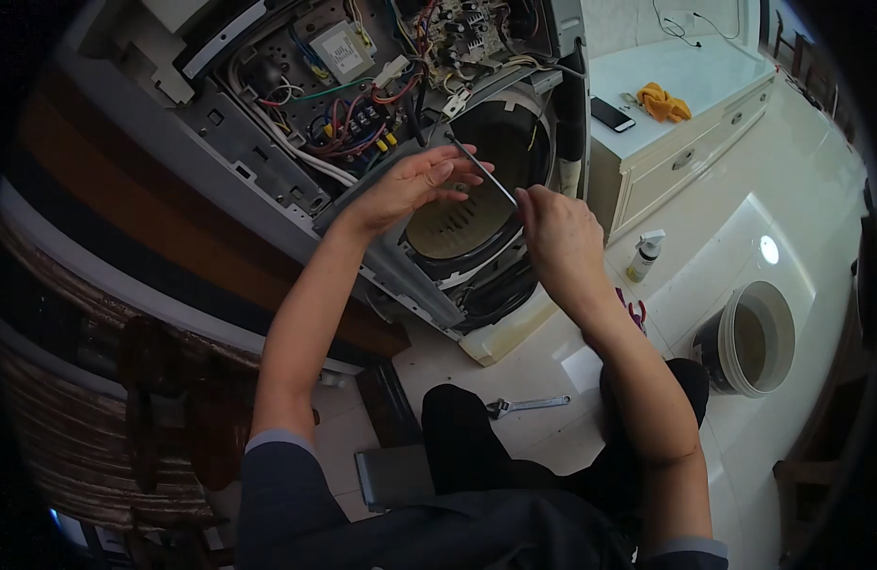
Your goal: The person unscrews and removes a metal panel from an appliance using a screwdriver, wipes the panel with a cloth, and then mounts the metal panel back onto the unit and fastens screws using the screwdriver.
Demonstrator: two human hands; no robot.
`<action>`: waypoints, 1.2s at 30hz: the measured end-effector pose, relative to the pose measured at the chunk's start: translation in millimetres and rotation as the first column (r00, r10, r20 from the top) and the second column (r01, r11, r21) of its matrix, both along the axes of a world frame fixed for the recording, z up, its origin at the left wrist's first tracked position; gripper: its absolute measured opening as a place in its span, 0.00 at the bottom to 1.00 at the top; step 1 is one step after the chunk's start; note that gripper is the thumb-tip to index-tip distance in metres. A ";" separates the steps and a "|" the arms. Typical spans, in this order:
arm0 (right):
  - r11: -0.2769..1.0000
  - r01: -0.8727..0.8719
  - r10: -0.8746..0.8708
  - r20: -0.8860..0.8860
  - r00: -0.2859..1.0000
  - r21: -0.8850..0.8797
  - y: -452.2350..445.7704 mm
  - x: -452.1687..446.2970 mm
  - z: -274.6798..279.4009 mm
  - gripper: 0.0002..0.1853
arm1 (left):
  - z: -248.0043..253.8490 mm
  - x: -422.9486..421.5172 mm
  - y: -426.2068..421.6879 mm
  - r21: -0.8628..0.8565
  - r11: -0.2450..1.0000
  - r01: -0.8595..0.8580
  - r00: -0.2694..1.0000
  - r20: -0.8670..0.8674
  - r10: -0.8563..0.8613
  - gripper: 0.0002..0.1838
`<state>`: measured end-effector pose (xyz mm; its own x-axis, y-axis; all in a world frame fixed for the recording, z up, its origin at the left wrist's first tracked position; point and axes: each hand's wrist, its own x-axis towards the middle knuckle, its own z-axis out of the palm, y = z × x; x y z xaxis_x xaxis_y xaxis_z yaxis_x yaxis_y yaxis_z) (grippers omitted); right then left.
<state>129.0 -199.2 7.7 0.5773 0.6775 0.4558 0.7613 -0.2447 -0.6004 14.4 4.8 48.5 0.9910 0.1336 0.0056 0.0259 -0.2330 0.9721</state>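
Silvery slim metal rod (498, 186), prob. light & stiff, is best held at its near end, where R hand (559, 231) wraps it; L hand (419, 185), fingers half-uncurled, shows no clear grip.

The label (341, 51) on the pale boxy component (361, 70) is illegible.
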 end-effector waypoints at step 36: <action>0.875 -0.349 0.398 -0.909 0.128 0.334 -40.8 24.0 1.3 0.16 | -11.6 28.7 -19.2 -0.140 0.858 -0.495 0.868 -0.030 0.496 0.11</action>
